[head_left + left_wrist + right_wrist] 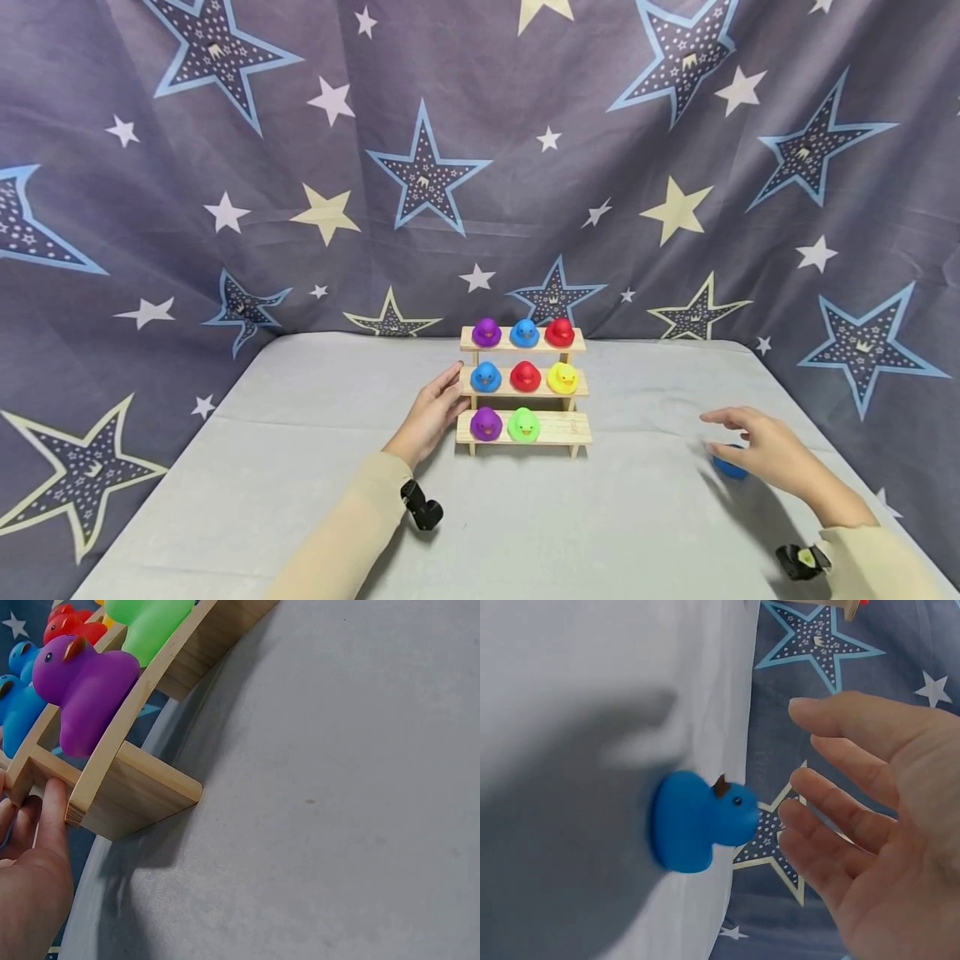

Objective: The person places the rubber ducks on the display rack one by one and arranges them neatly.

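A three-tier wooden display stand (566, 427) holds rubber ducks in rows. My left hand (431, 417) is at its left side and grips the frame by the middle tier; in the left wrist view its fingers (52, 817) meet the wood, partly out of frame. Nearest that hand on the bottom tier is a purple duck (486, 424), with a green duck (524, 426) beside it. Off to the right, my right hand (772, 450) hovers with spread, slightly bent fingers over a lone blue duck (686, 821). A gap shows between hand and duck in the right wrist view.
On the middle tier sit blue (486, 377), red (526, 377) and yellow (562, 378) ducks. Purple (487, 332), blue (524, 333) and red (560, 332) ducks line the top tier. A star-patterned curtain (420, 275) borders the pale table (315, 467).
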Motion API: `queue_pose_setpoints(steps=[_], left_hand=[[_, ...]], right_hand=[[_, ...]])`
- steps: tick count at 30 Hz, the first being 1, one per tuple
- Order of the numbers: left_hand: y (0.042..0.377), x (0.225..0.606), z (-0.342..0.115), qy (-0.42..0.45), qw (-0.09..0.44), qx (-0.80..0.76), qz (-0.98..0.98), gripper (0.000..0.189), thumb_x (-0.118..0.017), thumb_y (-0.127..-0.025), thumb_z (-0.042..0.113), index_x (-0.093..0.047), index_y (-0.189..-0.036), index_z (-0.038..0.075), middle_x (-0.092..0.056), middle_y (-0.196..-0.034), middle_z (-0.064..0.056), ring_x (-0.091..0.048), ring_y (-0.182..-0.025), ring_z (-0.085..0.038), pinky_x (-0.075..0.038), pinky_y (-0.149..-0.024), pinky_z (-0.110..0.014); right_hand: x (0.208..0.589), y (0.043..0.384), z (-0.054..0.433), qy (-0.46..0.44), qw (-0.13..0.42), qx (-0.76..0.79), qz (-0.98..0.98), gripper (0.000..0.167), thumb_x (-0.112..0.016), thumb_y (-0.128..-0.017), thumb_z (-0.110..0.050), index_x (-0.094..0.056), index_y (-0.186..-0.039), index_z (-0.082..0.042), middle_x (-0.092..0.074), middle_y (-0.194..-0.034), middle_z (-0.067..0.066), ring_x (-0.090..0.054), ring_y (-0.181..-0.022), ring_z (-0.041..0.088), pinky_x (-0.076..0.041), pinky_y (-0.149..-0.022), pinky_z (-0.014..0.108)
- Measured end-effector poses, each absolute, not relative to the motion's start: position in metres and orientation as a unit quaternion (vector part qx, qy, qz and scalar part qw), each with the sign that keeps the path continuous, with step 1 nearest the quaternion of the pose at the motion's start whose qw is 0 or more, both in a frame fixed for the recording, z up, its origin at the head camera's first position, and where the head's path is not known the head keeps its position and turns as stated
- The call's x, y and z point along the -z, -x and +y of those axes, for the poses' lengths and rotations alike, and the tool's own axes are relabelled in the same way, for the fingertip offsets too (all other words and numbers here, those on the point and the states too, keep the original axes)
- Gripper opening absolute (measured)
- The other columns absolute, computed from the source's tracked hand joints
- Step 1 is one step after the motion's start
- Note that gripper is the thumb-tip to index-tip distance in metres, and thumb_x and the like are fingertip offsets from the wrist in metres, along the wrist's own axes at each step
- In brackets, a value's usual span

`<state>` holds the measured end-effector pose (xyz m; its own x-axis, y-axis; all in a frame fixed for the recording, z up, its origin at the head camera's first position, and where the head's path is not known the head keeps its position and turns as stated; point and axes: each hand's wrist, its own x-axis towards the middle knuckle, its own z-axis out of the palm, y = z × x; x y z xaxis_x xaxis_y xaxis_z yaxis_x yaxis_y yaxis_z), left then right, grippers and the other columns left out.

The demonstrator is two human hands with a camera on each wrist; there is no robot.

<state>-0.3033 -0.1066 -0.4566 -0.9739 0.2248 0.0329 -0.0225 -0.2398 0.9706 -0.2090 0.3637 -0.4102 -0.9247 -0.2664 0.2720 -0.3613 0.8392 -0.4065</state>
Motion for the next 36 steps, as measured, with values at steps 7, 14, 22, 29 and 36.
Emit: queue_pose_setpoints(steps=[7, 14, 22, 29, 36], left_hand=[[0.304, 0.458, -0.107, -0.085, 0.078, -0.785, 0.609, 0.055, -0.042, -0.107, 0.005, -0.021, -0.158, 0.0, -0.016, -0.163, -0.022, -0.028, -0.146, -0.035, -0.039, -0.115, -0.035], [0.304, 0.457, -0.106, -0.084, 0.077, -0.785, 0.609, 0.055, -0.041, -0.107, 0.005, -0.022, -0.158, 0.0, -0.016, -0.163, -0.021, -0.027, -0.146, -0.035, -0.039, -0.115, -0.035], [0.303, 0.458, -0.106, -0.082, 0.077, -0.783, 0.611, 0.055, -0.041, -0.107, 0.005, -0.022, -0.158, -0.001, -0.016, -0.163, -0.022, -0.026, -0.147, -0.035, -0.039, -0.114, -0.036], [0.302, 0.456, -0.106, -0.075, 0.078, -0.783, 0.613, 0.055, -0.041, -0.107, 0.005, -0.022, -0.158, 0.002, -0.017, -0.163, -0.02, -0.028, -0.146, -0.034, -0.041, -0.112, -0.032], [0.301, 0.456, -0.106, -0.074, 0.076, -0.782, 0.614, 0.055, -0.042, -0.107, 0.005, -0.023, -0.158, 0.002, -0.018, -0.163, -0.019, -0.028, -0.146, -0.033, -0.041, -0.112, -0.032]], right_hand=[[0.421, 0.209, 0.373, -0.143, 0.077, -0.227, -0.96, 0.046, -0.084, -0.081, -0.019, -0.069, -0.119, 0.002, -0.064, -0.116, 0.027, -0.062, -0.103, 0.047, -0.057, -0.082, 0.06], [0.43, 0.211, 0.38, -0.12, 0.068, -0.205, -0.969, 0.05, -0.086, -0.076, -0.025, -0.069, -0.114, 0.003, -0.067, -0.107, 0.025, -0.064, -0.095, 0.043, -0.055, -0.079, 0.06], [0.437, 0.213, 0.384, -0.097, 0.05, -0.196, -0.974, 0.051, -0.088, -0.073, -0.024, -0.069, -0.112, 0.003, -0.067, -0.104, 0.026, -0.063, -0.093, 0.041, -0.055, -0.074, 0.052], [0.442, 0.212, 0.387, -0.089, 0.037, -0.199, -0.975, 0.049, -0.087, -0.073, -0.02, -0.068, -0.113, 0.001, -0.066, -0.105, 0.028, -0.064, -0.092, 0.041, -0.055, -0.071, 0.049], [0.442, 0.212, 0.387, -0.087, 0.036, -0.198, -0.976, 0.049, -0.086, -0.073, -0.021, -0.068, -0.114, 0.0, -0.067, -0.105, 0.028, -0.064, -0.093, 0.042, -0.055, -0.071, 0.05]])
